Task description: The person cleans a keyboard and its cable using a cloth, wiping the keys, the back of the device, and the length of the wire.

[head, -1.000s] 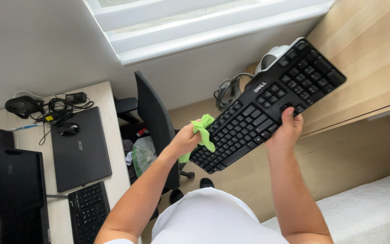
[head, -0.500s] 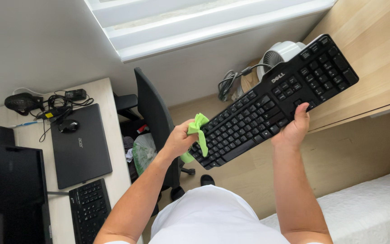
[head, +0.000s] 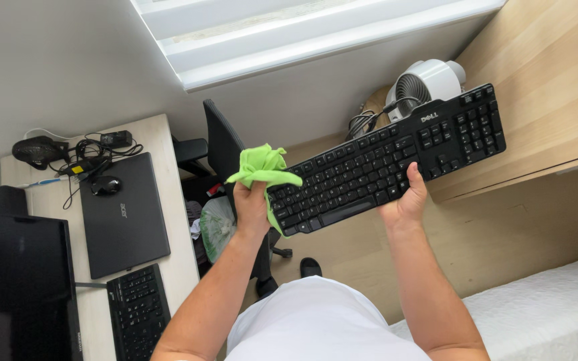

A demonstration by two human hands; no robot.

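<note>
two bare forearms reach up and away from the body, seen from above. the left hand is raised with its back toward the camera, fingers curled tight into a fist around what it grips; the wrist is straight above a forearm slanting up from lower left. the right hand is held slightly farther out, thumb up and pressed forward, its fingers apparently wrapped underneath, out of sight. the right forearm rises nearly vertical. the hands are well apart.
</note>
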